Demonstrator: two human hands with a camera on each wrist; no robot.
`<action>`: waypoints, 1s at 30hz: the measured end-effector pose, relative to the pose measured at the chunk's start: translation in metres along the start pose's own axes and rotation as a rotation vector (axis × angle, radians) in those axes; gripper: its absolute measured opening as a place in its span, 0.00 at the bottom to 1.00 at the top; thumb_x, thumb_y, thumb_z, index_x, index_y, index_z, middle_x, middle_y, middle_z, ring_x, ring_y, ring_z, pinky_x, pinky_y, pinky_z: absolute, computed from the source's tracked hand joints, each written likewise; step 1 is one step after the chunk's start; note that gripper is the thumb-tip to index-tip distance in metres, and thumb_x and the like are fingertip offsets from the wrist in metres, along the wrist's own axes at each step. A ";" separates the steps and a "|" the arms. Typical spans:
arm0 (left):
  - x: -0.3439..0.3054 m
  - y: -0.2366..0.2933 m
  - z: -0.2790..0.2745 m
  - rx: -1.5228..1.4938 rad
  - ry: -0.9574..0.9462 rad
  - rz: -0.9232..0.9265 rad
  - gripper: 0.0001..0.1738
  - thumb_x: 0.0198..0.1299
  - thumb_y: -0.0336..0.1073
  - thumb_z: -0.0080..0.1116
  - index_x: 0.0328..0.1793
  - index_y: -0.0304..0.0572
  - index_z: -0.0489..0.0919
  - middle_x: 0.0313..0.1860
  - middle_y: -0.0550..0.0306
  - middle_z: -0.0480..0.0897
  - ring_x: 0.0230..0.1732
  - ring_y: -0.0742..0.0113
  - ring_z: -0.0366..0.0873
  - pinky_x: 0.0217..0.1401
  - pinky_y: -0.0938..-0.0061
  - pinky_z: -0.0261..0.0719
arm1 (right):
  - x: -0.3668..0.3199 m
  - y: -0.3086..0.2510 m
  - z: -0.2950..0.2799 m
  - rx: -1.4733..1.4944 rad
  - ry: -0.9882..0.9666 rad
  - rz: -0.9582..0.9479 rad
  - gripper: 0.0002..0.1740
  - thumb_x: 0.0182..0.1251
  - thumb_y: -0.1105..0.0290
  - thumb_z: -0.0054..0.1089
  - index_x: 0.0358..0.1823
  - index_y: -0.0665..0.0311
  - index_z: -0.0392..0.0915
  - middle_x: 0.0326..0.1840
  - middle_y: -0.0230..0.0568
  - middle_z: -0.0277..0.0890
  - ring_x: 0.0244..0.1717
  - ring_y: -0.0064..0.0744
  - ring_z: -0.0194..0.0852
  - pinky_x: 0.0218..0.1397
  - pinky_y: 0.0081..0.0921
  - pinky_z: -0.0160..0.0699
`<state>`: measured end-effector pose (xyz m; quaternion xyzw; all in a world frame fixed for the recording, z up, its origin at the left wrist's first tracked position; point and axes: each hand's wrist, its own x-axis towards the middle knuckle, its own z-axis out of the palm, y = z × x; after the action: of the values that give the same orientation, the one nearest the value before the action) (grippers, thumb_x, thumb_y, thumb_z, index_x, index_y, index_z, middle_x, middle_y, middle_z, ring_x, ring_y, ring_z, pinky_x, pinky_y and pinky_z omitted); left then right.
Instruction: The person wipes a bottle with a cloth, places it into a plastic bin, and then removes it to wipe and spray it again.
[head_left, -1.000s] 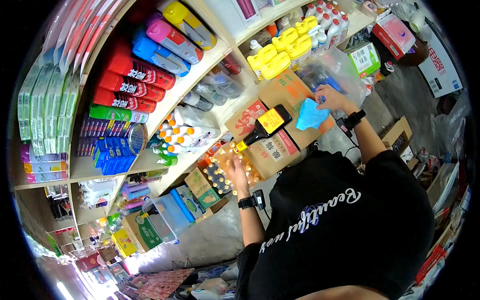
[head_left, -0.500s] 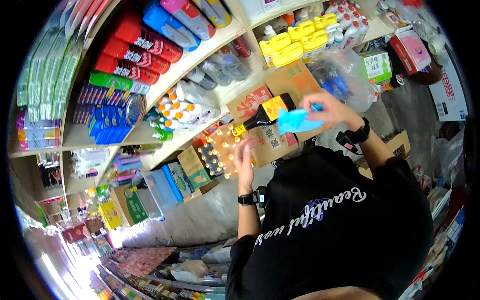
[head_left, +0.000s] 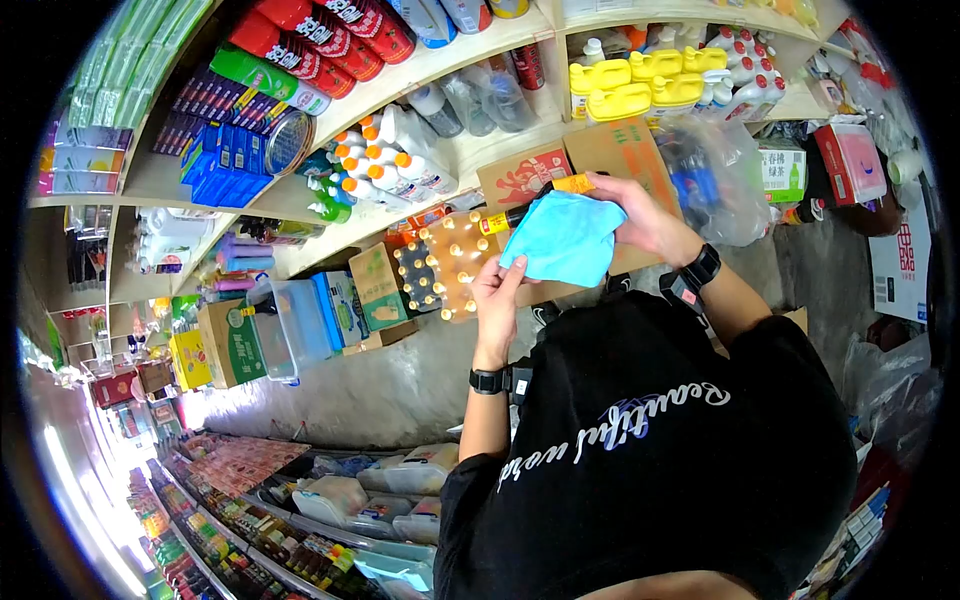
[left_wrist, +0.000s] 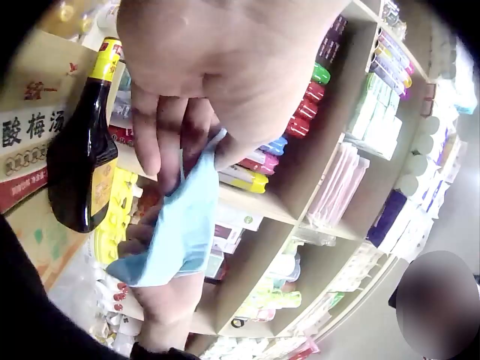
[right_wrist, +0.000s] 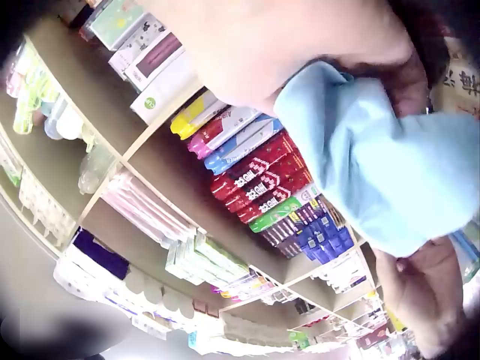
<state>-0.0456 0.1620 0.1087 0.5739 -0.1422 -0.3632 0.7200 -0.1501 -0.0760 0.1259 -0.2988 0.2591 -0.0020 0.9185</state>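
A light blue cloth [head_left: 565,240] is stretched between the two hands, in front of the person's chest. The left hand [head_left: 497,300] pinches its near left corner, thumb on top. At the opposite edge, the right hand [head_left: 640,220] grips the cloth, its fingers partly covered by the fabric in the right wrist view. Behind the cloth a dark sauce bottle [left_wrist: 82,161] with a yellow cap and yellow label lies on cardboard cartons. In the head view only its neck [head_left: 493,224] and part of its label show; the cloth hides the middle.
Brown cartons [head_left: 625,150] stand under the bottle, beside a pack of orange drink bottles [head_left: 455,265]. Wooden shelves [head_left: 520,70] with spray cans and yellow jugs [head_left: 655,80] run along the far side. A clear plastic bag [head_left: 725,180] bulges at the right.
The right hand has brought the cloth left, over the bottle, and spread it out. The left hand, free before, now pinches its corner. The head view has shifted.
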 end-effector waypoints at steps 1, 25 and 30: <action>-0.002 0.000 0.000 -0.006 0.024 0.036 0.09 0.74 0.35 0.57 0.49 0.34 0.79 0.36 0.59 0.85 0.34 0.72 0.82 0.45 0.74 0.83 | -0.004 -0.001 0.002 -0.035 -0.008 0.023 0.29 0.77 0.49 0.53 0.64 0.66 0.77 0.60 0.41 0.82 0.59 0.30 0.79 0.66 0.31 0.74; 0.095 -0.044 -0.101 1.055 0.599 0.480 0.21 0.68 0.40 0.63 0.59 0.28 0.79 0.46 0.40 0.86 0.43 0.54 0.85 0.52 0.63 0.82 | 0.091 0.040 0.060 -1.759 0.259 -0.670 0.16 0.66 0.64 0.66 0.49 0.66 0.76 0.43 0.51 0.83 0.45 0.51 0.82 0.49 0.44 0.80; 0.111 -0.070 -0.062 0.922 0.338 0.148 0.28 0.73 0.51 0.50 0.55 0.26 0.79 0.44 0.28 0.85 0.48 0.36 0.85 0.54 0.53 0.80 | 0.055 0.025 0.025 -1.557 0.341 -0.878 0.18 0.65 0.66 0.66 0.52 0.67 0.75 0.51 0.52 0.81 0.57 0.55 0.77 0.62 0.44 0.75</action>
<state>0.0444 0.1253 0.0014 0.8719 -0.2098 -0.1124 0.4279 -0.0948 -0.0505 0.1032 -0.9022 0.1825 -0.2204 0.3229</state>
